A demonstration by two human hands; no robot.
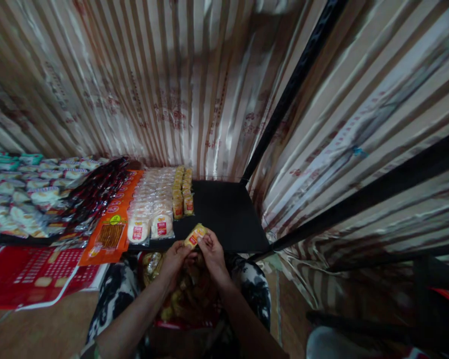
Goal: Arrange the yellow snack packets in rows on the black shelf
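Fingers (205, 239) of both hands pinch one small yellow wrapped snack packet (195, 235) | yellow row (183, 192) partly laid on black shelf (228, 214) | much shelf bare | bag of packets (183, 294) in lap remains

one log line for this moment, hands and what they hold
left hand: on yellow snack packet | right hand: same packet | above black shelf edge | beside yellow packet rows

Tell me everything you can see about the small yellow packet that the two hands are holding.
The small yellow packet is an oblong snack wrapped in glossy film that looks like plastic, yellow-orange with a red label. It is tilted, its upper end pointing up and right. The left hand pinches its lower end and the right hand grips its upper end. It is held just above the front edge of the black shelf, near two rows of similar packets. The print is too blurred to read.
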